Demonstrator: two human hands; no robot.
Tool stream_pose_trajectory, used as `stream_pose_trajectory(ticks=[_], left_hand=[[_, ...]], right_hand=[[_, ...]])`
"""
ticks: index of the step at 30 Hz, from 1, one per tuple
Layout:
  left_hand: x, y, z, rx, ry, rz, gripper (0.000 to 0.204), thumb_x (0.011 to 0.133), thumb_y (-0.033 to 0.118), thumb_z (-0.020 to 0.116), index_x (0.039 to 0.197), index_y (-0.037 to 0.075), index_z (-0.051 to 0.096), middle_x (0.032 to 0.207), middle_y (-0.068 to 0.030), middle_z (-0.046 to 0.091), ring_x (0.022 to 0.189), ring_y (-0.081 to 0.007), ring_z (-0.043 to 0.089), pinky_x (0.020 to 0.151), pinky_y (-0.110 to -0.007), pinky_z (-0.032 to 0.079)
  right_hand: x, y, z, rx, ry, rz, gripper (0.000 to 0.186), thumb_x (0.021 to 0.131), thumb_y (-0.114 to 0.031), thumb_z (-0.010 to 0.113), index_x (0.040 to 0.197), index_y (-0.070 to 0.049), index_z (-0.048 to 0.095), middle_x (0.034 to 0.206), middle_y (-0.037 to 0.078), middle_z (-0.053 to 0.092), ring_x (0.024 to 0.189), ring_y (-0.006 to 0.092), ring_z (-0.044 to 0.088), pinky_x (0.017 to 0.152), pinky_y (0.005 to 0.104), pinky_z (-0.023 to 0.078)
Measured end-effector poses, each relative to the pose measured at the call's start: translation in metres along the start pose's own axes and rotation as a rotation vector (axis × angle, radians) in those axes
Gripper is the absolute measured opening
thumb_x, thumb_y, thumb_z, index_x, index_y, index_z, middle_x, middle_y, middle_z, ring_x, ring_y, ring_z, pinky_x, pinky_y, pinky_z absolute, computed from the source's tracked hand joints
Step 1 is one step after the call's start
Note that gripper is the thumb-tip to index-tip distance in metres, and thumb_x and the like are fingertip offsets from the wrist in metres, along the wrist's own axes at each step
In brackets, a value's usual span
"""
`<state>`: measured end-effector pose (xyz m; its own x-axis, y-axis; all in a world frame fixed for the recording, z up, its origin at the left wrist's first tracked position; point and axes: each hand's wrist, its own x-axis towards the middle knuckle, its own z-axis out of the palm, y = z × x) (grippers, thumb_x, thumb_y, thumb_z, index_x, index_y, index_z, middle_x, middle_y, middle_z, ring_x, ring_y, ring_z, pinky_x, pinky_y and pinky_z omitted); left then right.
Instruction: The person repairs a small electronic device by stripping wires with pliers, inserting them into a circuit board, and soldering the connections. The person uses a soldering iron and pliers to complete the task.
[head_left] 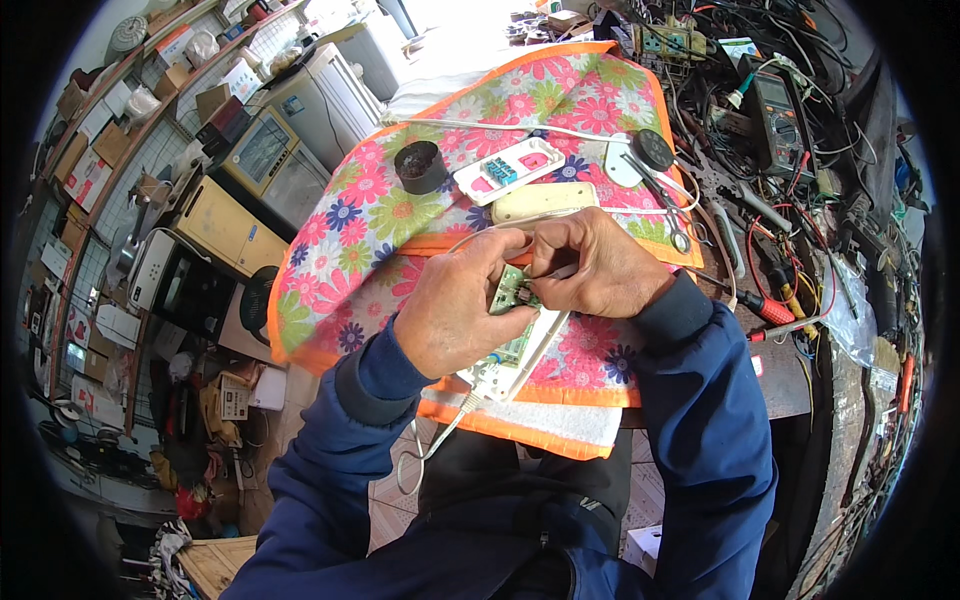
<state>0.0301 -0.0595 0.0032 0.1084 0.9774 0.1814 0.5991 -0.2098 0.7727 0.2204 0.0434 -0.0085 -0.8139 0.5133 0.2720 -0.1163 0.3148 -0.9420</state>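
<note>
My left hand (pixel 450 310) grips a green circuit board (pixel 517 350) by its edge, thumb on the near side. My right hand (pixel 592 265) has thumb and fingers pinched together at the board's far end, and what lies between the fingertips is hidden. Beneath the board is a long white plastic casing (pixel 540 350). A white cable (pixel 472 400) runs off the near end and hangs over the cloth's edge. Just beyond my hands lie a cream casing half (pixel 540 203) and a white casing (pixel 528 183) with small blue parts in it.
A floral cloth with orange trim (pixel 335 300) covers the work surface. On it stand a black round cup (pixel 420 167), scissors (pixel 680 238) and a black disc (pixel 653 150). To the right are a multimeter (pixel 778 120), tangled cables and a red-handled tool (pixel 768 308). Loaded shelves line the left.
</note>
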Motion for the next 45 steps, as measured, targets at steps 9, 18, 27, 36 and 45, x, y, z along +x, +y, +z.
stream_pose_trajectory(ticks=[9, 18, 27, 36, 45], left_hand=[[-0.003, 0.021, -0.001, 0.095, 0.002, 0.028, 0.063, 0.081, -0.001, 0.08, 0.138, 0.0, 0.054, 0.071, 0.0041, 0.046, 0.063, -0.0029, 0.04, 0.056, -0.024, 0.034], [-0.004, 0.021, 0.0, 0.161, 0.032, 0.05, 0.066, 0.079, 0.002, 0.083, 0.138, -0.001, 0.054, 0.069, 0.0023, 0.047, 0.062, -0.0045, 0.041, 0.056, -0.025, 0.036], [-0.004, 0.019, 0.0, 0.136, 0.034, 0.049, 0.07, 0.078, 0.002, 0.083, 0.141, -0.001, 0.051, 0.071, 0.0004, 0.054, 0.063, -0.0052, 0.047, 0.059, -0.025, 0.041], [-0.003, 0.015, 0.001, 0.112, 0.011, 0.034, 0.071, 0.08, -0.002, 0.081, 0.143, -0.002, 0.048, 0.08, -0.0014, 0.061, 0.07, -0.004, 0.053, 0.063, -0.024, 0.045], [-0.004, 0.009, 0.0, 0.079, 0.028, 0.024, 0.073, 0.077, 0.006, 0.083, 0.141, 0.0, 0.049, 0.082, -0.0111, 0.063, 0.07, -0.017, 0.06, 0.066, -0.033, 0.051]], right_hand=[[0.002, 0.011, -0.002, 0.086, 0.012, -0.024, 0.011, 0.075, 0.007, 0.069, 0.07, -0.001, 0.064, 0.07, 0.0, 0.063, 0.071, 0.0072, 0.057, 0.073, 0.0277, 0.052], [0.003, 0.015, -0.003, 0.044, -0.002, -0.047, 0.01, 0.076, 0.007, 0.07, 0.072, 0.0, 0.065, 0.071, 0.0, 0.065, 0.074, 0.0076, 0.06, 0.079, 0.0273, 0.054], [0.001, 0.011, -0.005, 0.164, -0.017, 0.002, 0.009, 0.081, 0.006, 0.073, 0.076, 0.0, 0.068, 0.075, 0.0, 0.068, 0.089, 0.0093, 0.068, 0.084, 0.0268, 0.054], [-0.003, 0.001, -0.005, 0.242, 0.002, 0.096, 0.004, 0.084, 0.001, 0.07, 0.083, -0.001, 0.068, 0.08, -0.003, 0.064, 0.077, 0.0047, 0.055, 0.071, 0.0255, 0.046], [0.002, 0.016, -0.004, 0.217, -0.004, -0.012, 0.001, 0.085, 0.001, 0.071, 0.085, 0.0, 0.071, 0.079, -0.003, 0.067, 0.077, 0.0054, 0.057, 0.071, 0.026, 0.047]])
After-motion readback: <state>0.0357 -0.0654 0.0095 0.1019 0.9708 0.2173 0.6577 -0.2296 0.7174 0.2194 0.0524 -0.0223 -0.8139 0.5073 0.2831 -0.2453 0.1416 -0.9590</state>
